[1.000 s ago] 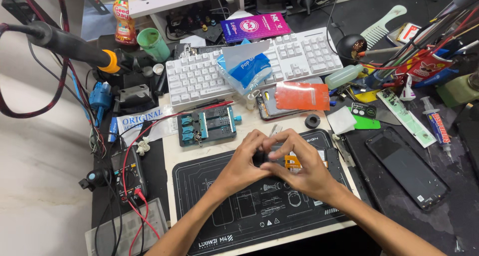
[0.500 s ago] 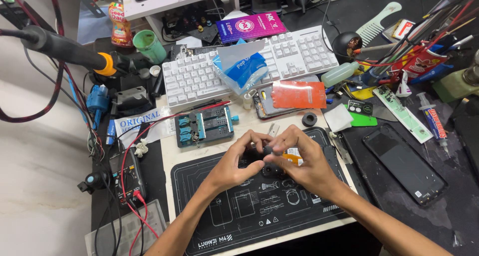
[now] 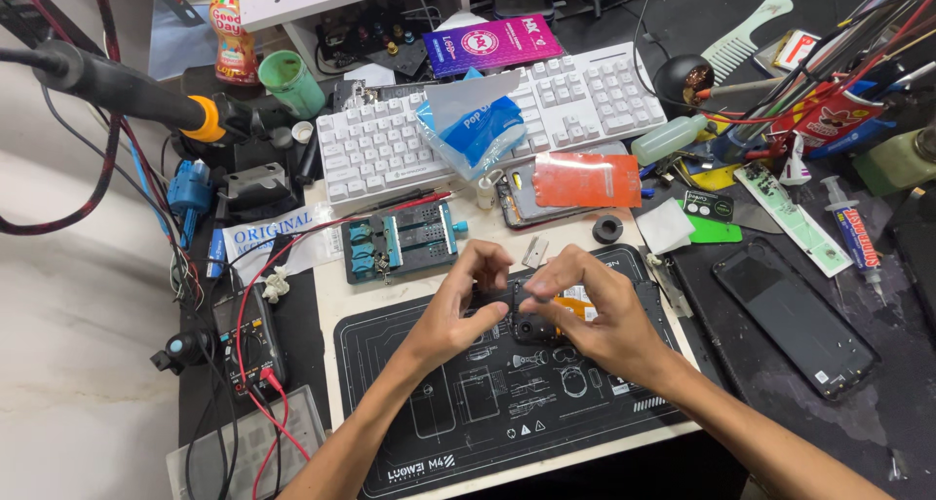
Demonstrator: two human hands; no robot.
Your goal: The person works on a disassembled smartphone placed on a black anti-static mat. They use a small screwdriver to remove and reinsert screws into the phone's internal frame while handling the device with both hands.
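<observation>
My left hand (image 3: 458, 305) and my right hand (image 3: 597, 310) meet over a black repair mat (image 3: 429, 412) with white line drawings. Between their fingertips they pinch a small black module (image 3: 531, 317) with a round lens-like part and an orange flex strip (image 3: 570, 310) behind it. Both hands hold the part just above the mat. The part's underside is hidden by my fingers.
A teal clamp fixture (image 3: 402, 244) lies just beyond my left hand. A white keyboard (image 3: 390, 149) with a blue tissue pack (image 3: 478, 130) sits behind. A dark phone (image 3: 795, 315) lies right. A black ring (image 3: 607, 229), a multimeter with red leads (image 3: 252, 344) and crowded tools surround the mat.
The view has shifted slightly. My hands stay together over the mat, fingers re-gripping the small black module; my left fingers have lifted a little.
</observation>
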